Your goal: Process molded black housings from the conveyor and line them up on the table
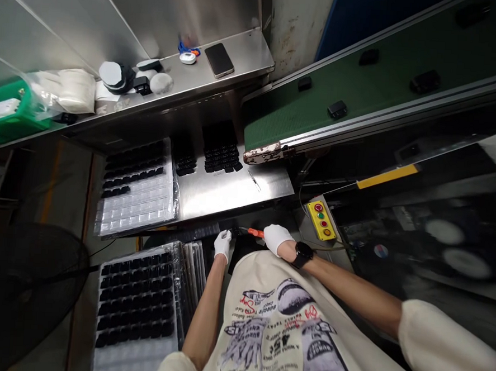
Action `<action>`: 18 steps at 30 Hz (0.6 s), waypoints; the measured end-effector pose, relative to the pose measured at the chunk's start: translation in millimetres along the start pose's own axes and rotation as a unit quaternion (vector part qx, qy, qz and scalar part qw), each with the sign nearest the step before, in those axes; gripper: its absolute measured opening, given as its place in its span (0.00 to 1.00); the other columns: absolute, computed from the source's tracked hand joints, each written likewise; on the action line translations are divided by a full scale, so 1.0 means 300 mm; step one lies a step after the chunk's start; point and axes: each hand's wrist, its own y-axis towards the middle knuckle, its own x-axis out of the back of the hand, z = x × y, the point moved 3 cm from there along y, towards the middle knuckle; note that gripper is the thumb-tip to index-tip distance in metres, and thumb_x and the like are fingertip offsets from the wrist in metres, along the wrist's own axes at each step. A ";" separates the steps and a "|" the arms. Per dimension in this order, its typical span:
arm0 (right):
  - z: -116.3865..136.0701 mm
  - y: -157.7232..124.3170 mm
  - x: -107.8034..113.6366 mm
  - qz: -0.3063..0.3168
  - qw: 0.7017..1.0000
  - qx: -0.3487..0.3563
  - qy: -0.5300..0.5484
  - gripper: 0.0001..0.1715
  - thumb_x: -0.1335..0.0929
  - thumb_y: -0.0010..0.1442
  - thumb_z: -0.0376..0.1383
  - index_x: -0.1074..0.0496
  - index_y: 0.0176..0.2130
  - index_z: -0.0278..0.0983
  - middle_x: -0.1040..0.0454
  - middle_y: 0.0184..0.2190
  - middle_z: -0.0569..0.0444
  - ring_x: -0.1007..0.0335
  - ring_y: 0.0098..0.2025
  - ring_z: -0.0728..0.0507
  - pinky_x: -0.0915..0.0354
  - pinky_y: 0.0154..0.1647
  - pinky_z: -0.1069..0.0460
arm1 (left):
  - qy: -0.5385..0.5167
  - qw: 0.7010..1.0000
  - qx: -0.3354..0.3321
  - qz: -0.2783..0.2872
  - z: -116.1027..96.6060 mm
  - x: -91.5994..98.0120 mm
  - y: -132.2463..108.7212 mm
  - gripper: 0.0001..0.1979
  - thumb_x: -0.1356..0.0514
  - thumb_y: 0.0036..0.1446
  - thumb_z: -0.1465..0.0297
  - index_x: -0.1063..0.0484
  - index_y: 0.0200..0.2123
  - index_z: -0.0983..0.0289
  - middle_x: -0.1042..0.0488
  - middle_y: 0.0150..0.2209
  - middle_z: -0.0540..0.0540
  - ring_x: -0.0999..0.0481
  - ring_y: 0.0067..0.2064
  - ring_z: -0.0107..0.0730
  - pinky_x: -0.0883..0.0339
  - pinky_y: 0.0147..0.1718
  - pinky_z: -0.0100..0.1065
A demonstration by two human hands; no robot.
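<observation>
In a white glove, my right hand (277,239) is closed around the end of an orange-handled tool (256,232). Its thin tip points left, toward my other hand; the exact kind of tool is too small to tell. My left hand (222,243), also gloved in white, has its fingers curled together beside a dark area just below the bench edge. Whatever those fingers hold is too dark to make out. Above them on the metal bench (214,192) stand rows of small black units (222,157). A thin pen-like item (254,180) lies to their right.
Clear plastic trays (140,204) of black units sit at the left, with another tray (132,363) lower down. A green conveyor (273,117) carries several black pieces. A yellow button box (321,219) is at right, a fan (23,289) at left, a phone (219,60) on the shelf.
</observation>
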 end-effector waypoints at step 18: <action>-0.031 -0.082 0.056 -0.025 0.997 -0.013 -0.065 0.19 0.26 0.69 0.38 0.13 0.55 0.32 0.13 0.51 0.35 0.13 0.55 0.28 0.20 0.55 0.46 | -0.075 0.995 0.003 0.063 -0.065 0.000 -0.089 0.08 0.27 0.54 0.63 0.17 0.34 0.59 0.17 0.34 0.54 0.17 0.40 0.42 0.27 0.37 0.35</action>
